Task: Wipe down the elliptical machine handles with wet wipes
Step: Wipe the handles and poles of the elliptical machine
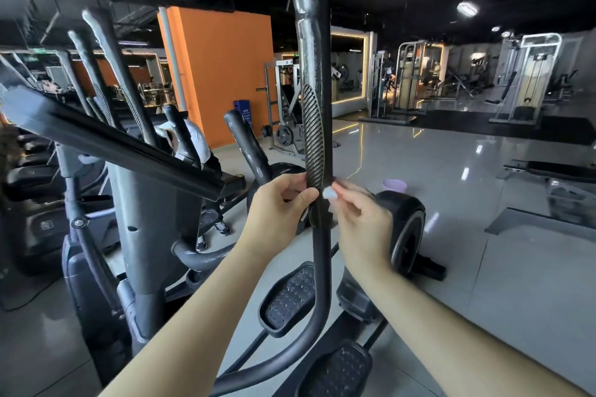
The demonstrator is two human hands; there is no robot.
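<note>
Gym backdrop; left hand (277, 208) curled round elliptical handle (314, 132), right hand (361, 214) pinching wet wipe (329, 193) against it.

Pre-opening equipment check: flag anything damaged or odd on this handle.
The handle above the ribbed grip strip looks wrapped in wrinkled, shiny film, bumpy along the bar. The strip's lower tip lies under the thumb of the left hand; whether it is lifting cannot be told. No spill shows.
</note>
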